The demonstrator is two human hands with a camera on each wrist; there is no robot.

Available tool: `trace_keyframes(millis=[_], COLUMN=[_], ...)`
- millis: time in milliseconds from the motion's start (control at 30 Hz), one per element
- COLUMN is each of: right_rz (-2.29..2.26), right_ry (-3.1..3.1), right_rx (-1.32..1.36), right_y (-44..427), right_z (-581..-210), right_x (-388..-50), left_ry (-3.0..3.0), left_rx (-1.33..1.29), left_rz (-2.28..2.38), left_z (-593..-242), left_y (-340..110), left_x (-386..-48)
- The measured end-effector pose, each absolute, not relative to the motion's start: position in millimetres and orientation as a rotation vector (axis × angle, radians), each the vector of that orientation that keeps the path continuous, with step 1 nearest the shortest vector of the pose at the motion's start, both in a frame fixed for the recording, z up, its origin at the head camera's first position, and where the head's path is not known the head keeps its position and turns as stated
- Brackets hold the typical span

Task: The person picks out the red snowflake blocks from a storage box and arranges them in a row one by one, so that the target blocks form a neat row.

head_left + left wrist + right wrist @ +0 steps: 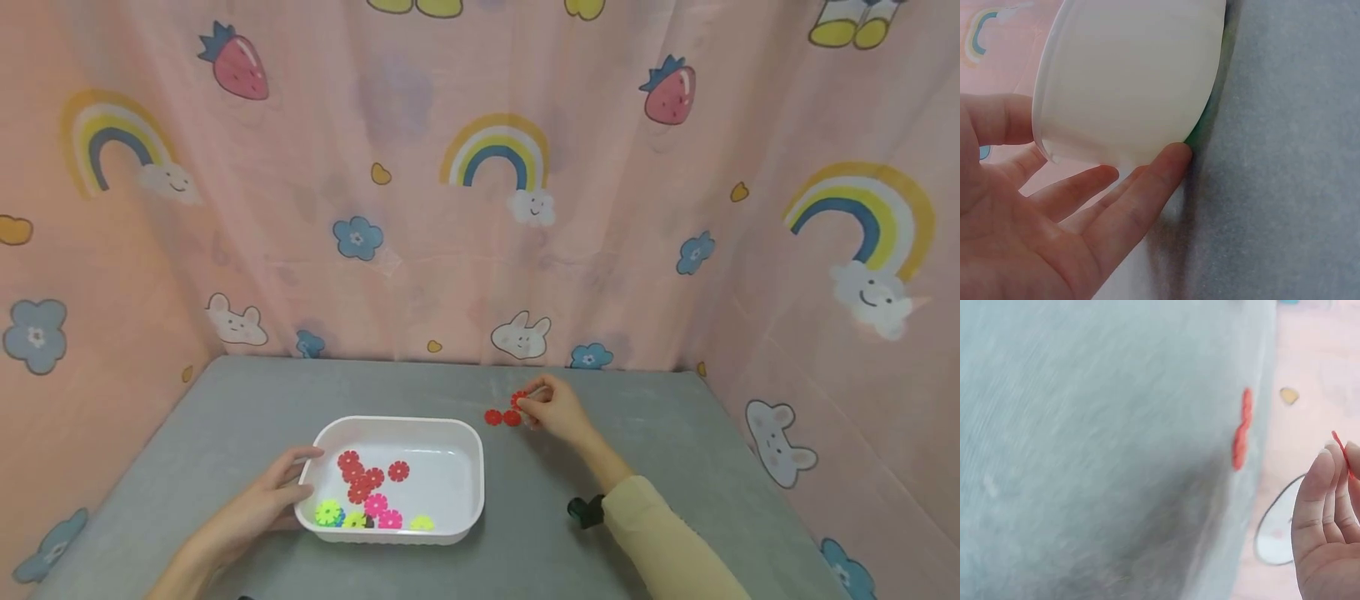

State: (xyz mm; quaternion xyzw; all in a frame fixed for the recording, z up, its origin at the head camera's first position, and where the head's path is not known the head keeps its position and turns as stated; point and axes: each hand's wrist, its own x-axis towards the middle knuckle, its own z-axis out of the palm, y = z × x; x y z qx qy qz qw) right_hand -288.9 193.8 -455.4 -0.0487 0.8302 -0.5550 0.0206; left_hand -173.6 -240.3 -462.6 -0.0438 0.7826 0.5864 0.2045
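Observation:
A white plastic tray (pixel 442 421) stands on the grey table, left of the middle. My left hand (pixel 270 496) holds its left end, with digits over the rim; the left wrist view shows other fingers (pixel 1141 203) against the outer wall. Inside the tray lie red notched discs (pixel 398 472), pink discs (pixel 376 505) and yellow-green discs (pixel 327 512). My right hand (pixel 558 410) pinches a red notched disc (pixel 518 400) between thumb and fingers, raised off the table in the right wrist view. Two more red discs (pixel 492 417) lie side by side on the table below it.
A dark green, round-ended object (pixel 583 512) shows beside my right sleeve. The grey table (pixel 420 387) ends at a pink patterned curtain (pixel 450 283) at the back, with more curtain on both sides.

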Motion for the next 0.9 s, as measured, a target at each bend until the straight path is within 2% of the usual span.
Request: trace_keyframes(millis=[300, 600, 900], right_rz=[-1.646, -1.536, -1.387], right_ry=[2.604, 2.634, 2.716], right_rx=[-0.058, 0.052, -0.028], right_y=[204.6, 205.7, 209.8], right_z=[-476.0, -481.6, -477.5], right_x=[-295.9, -297.4, -294.7], left_ry=[2.184, 2.201, 2.213], left_rx=[-0.128, -0.129, -0.118], left_rz=[1.649, 1.647, 1.635], left_z=[-464.2, -464.3, -465.8], left_y=[-240.8, -240.0, -241.1], left_x=[-174.1, -172.8, -173.3])
